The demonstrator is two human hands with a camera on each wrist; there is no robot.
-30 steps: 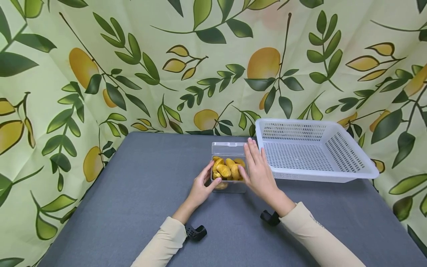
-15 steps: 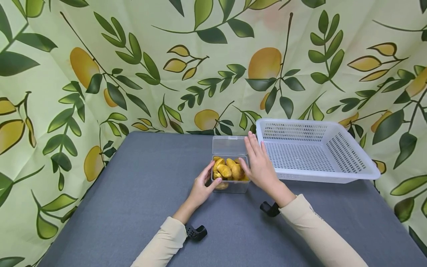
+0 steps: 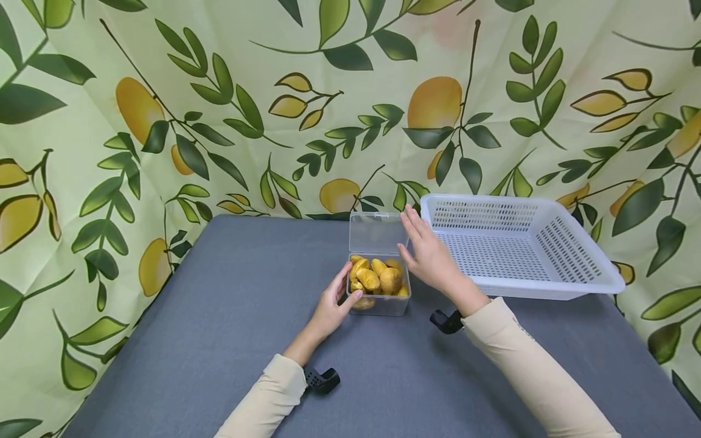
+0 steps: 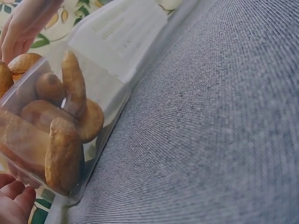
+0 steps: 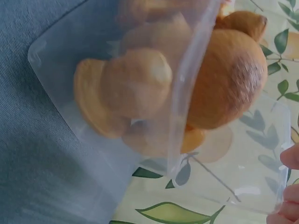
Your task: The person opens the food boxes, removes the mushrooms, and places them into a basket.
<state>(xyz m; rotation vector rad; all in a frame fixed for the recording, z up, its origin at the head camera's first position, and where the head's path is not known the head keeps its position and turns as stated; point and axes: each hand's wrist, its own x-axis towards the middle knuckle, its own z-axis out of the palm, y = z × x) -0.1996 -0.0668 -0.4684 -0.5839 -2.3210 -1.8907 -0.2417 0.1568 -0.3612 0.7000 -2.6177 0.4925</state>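
A clear box (image 3: 379,291) full of golden-brown pastries (image 3: 378,277) sits mid-counter (image 3: 219,316), just left of a white basket (image 3: 547,267). The left hand (image 3: 331,307) steadies the box, thumb and fingers curled against its near left corner. The right hand (image 3: 429,252) has its fingers fairly straight, resting on the right edge of the hinged lid (image 3: 375,233), which stands upright at the back of the box; the right-wrist view shows fingertips (image 5: 289,186) at the lid's edge. The work in hand looks like swinging that lid on its hinge. To do it well, the left hand should keep firm hold low on the wall so the light box does not slide or tip on the cloth, while the right guides the lid by its free edge in a smooth arc instead of pushing near the hinge. One pastry (image 5: 229,79) rises above the rim, so it may catch the lid if that comes down; nudging it lower first would spare a forced snap.
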